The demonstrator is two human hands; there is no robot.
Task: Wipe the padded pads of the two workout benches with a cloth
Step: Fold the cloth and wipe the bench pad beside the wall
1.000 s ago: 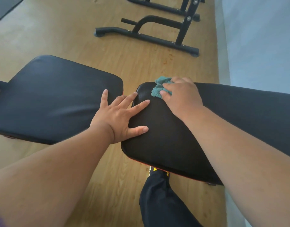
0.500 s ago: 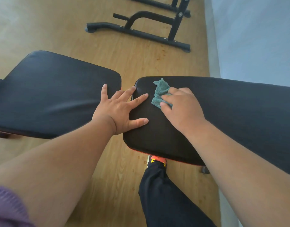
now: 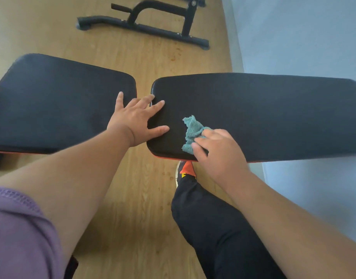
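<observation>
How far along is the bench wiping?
Nothing can be called finished: neither pad shows a visible mark of wiping. In hand: the right hand presses the cloth on the right pad near its near corner, while the left hand rests flat across both pads. Left: probably the rest of that pad and the left pad.

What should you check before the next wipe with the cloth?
1. Crumpled teal cloth lies flat on the black padded right bench pad: ok.
2. Right hand grips the cloth: ok.
3. Left hand, fingers spread, rests across the gap onto both pads to steady them: ok.
4. Room to sweep rightward along the pad: ok.
5. Black padded left bench pad already wiped: cannot tell.
</observation>
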